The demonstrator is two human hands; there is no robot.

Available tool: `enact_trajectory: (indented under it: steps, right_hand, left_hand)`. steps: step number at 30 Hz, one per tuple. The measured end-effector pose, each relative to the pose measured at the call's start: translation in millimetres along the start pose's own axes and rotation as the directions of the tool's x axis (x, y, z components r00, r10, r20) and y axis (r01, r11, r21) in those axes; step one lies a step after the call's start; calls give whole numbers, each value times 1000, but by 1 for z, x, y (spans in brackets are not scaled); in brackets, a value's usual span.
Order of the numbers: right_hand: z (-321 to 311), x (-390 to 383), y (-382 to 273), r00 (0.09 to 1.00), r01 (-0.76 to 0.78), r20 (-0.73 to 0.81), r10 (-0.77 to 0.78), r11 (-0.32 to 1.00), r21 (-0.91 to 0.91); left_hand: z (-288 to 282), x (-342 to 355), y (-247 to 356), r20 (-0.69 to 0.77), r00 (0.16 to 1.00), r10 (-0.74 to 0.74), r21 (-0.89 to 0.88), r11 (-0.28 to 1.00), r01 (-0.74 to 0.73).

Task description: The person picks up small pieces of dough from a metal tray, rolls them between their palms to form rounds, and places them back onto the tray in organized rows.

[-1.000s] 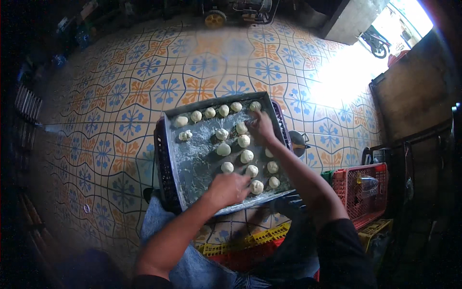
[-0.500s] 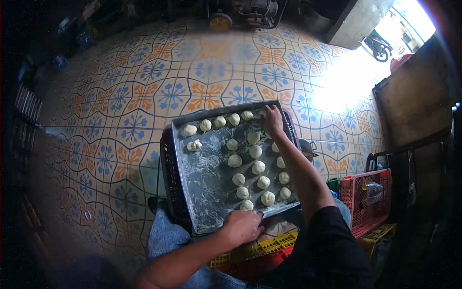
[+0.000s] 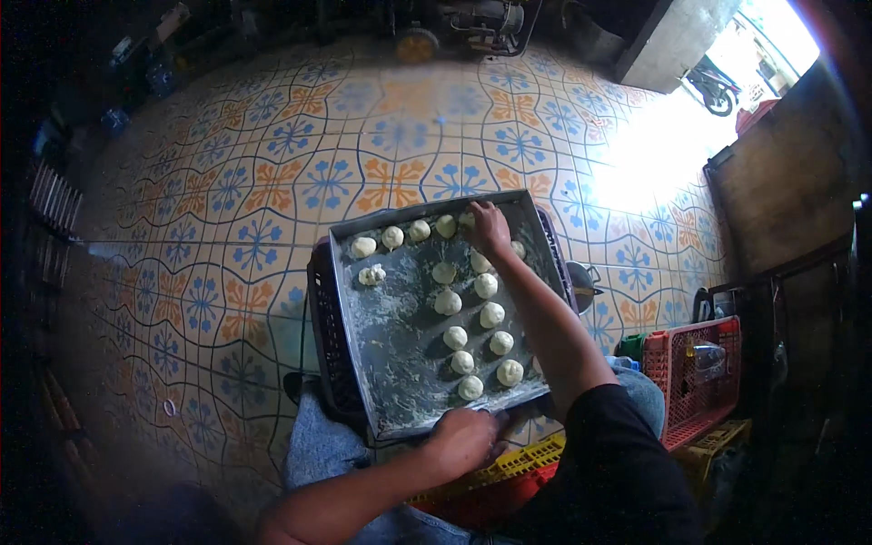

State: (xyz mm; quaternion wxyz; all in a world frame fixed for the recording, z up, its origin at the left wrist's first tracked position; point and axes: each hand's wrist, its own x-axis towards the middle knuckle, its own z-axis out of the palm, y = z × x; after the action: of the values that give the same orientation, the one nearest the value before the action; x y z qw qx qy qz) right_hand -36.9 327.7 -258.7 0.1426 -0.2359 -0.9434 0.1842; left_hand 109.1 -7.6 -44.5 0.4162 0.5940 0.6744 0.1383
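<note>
Gripping the tray [image 3: 391, 363] by its near edge, our left hand [image 3: 465, 440] is closed on the rim, close to our body. Its long axis runs away from us, tilting right, with dough balls [image 3: 491, 315] along the far and right sides. Our right hand [image 3: 490, 227], fingers curled onto a ball at the far edge, is nearer them.

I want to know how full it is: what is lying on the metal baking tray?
The floured metal baking tray holds over a dozen pale dough balls, in a far row and right-side columns. The right hand covers part of the far corner. Its left side is bare.
</note>
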Motion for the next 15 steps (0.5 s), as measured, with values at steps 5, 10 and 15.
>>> enact_trajectory:
  steps: [5, 10, 15]
  right_hand:
    - [6, -6, 15, 981, -138, -41, 189, 832, 537]
    - [-7, -8, -22, 906, -307, 134, 402, 407, 860]
    - [7, -7, -27, 982, -164, 122, 142, 967, 195]
  left_hand:
    - [16, 3, -4, 21, 1000, -2, -13, 1000, 2]
    - [13, 3, -1, 51, 995, -86, 58, 995, 83]
    - [6, 4, 3, 21, 1000, -19, 33, 999, 18]
